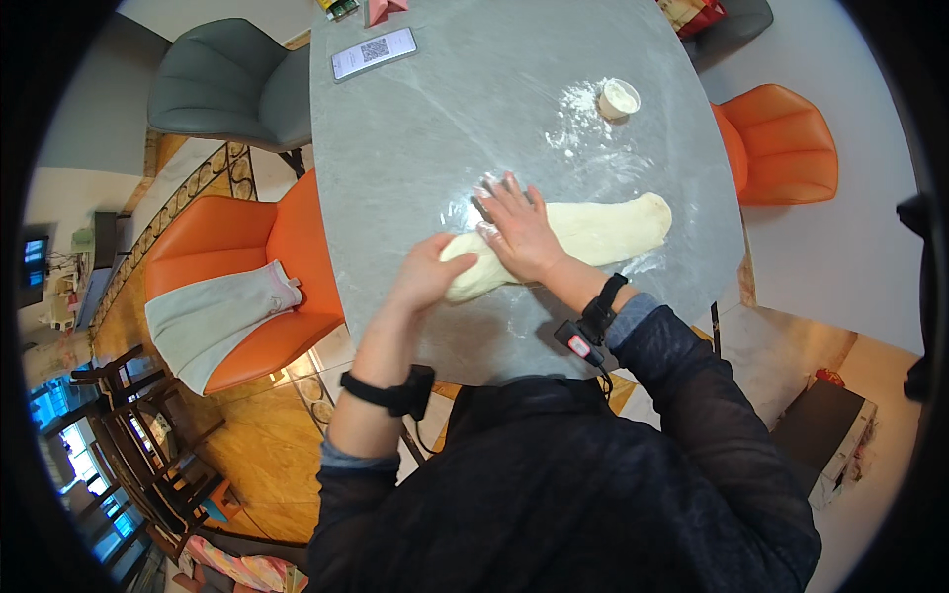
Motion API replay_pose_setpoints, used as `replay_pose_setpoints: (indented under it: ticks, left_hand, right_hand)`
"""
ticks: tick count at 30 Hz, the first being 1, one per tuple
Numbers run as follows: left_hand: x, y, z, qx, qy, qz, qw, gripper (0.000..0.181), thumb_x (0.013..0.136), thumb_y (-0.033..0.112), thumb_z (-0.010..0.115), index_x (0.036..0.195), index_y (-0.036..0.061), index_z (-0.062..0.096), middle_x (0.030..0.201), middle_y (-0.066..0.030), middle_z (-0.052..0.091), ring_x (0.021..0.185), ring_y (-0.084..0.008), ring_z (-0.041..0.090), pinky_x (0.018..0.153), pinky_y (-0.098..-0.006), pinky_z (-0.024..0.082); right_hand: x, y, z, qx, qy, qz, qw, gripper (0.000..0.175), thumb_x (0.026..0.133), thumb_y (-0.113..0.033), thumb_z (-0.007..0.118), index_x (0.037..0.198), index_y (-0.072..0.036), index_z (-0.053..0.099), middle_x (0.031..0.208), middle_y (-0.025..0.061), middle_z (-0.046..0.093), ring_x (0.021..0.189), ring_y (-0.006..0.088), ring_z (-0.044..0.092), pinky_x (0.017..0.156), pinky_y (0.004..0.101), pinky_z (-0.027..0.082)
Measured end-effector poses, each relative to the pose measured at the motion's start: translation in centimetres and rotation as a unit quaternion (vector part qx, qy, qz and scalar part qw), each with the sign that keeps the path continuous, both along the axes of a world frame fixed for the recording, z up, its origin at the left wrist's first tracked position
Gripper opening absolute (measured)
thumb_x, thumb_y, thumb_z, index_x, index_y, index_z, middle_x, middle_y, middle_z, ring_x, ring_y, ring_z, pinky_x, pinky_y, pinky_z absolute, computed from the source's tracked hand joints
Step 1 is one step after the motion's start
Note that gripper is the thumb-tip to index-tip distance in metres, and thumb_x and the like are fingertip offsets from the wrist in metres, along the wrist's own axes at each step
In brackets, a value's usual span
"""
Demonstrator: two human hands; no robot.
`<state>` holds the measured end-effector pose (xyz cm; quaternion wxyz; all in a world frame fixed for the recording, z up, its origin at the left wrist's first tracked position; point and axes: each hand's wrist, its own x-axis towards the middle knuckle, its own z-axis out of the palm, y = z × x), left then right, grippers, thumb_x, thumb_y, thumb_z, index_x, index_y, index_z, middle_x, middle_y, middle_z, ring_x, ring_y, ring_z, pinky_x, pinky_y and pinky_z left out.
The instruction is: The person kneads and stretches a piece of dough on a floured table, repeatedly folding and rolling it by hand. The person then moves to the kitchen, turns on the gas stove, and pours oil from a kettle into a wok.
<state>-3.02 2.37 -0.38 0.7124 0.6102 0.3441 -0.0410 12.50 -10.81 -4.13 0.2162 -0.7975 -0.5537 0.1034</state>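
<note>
A long, thick roll of pale dough (609,230) lies crosswise on the grey tabletop (415,148). My left hand (428,274) grips its left end, with the thumb on top and the fingers around the far side, partly hidden. Across the dough, right of that end, my right hand (523,230) lies flat with its fingers spread and pointing away from me. White flour coats some of its fingertips and the thumb. Loose flour (582,111) is scattered beyond the dough, near a small white cup (619,99) that holds more flour.
A phone (374,55) with a lit screen lies at the far left of the table, near a pink object (385,10). Orange chairs (245,282) stand at both sides, one with a pale cloth (222,319) on its seat. A grey chair (230,89) stands farther left.
</note>
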Motion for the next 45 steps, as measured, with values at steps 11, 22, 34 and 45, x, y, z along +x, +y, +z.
replay_pose_setpoints:
  ticks: [11, 22, 34, 45]
  left_hand:
    - [-3.4, 3.6, -2.2, -0.038, 0.105, 0.030, 0.993, 0.029, 0.091, 0.010, 0.069, 0.117, -0.0012, 0.064, 0.099, -0.0059, 0.069, 0.084, -0.0139, 0.064, 0.073, -0.0285, 0.052]
    - [-2.2, 1.9, 0.1, -0.057, 0.093, 0.045, 0.993, 0.031, 0.093, 0.014, 0.067, 0.122, 0.0024, 0.061, 0.107, -0.0043, 0.068, 0.089, -0.0129, 0.066, 0.075, -0.0267, 0.053]
    - [1.5, -3.9, 5.9, 0.143, 0.042, -0.011, 0.989, 0.028, 0.092, 0.009, 0.066, 0.118, 0.0003, 0.064, 0.103, -0.0031, 0.068, 0.091, -0.0106, 0.061, 0.081, -0.0254, 0.049]
    - [3.5, -3.0, 4.2, -0.009, 0.059, 0.108, 0.992, 0.037, 0.095, 0.012, 0.063, 0.130, 0.0003, 0.058, 0.113, -0.0050, 0.067, 0.097, -0.0134, 0.065, 0.079, -0.0281, 0.054]
  right_hand:
    - [-2.9, 2.3, -1.1, -0.060, -0.059, 0.012, 0.996, 0.064, 0.096, -0.046, 0.051, 0.150, -0.014, 0.040, 0.160, 0.0131, 0.029, 0.149, 0.0388, 0.020, 0.118, 0.0607, 0.014]
    - [7.9, -7.3, 3.4, -0.029, -0.052, -0.242, 0.968, 0.064, 0.077, -0.031, 0.076, 0.130, -0.004, 0.052, 0.139, 0.0218, 0.050, 0.137, 0.0385, 0.041, 0.107, 0.0558, 0.035]
    - [13.6, -18.5, 1.0, -0.053, 0.276, -0.311, 0.908, 0.042, 0.079, -0.022, 0.080, 0.112, -0.002, 0.061, 0.106, 0.0193, 0.069, 0.098, 0.0351, 0.067, 0.086, 0.0400, 0.052]
    - [27.4, -25.0, 3.9, 0.102, 0.468, -0.345, 0.807, 0.032, 0.085, -0.013, 0.077, 0.110, -0.001, 0.061, 0.102, 0.0094, 0.069, 0.091, 0.0183, 0.066, 0.081, 0.0324, 0.053]
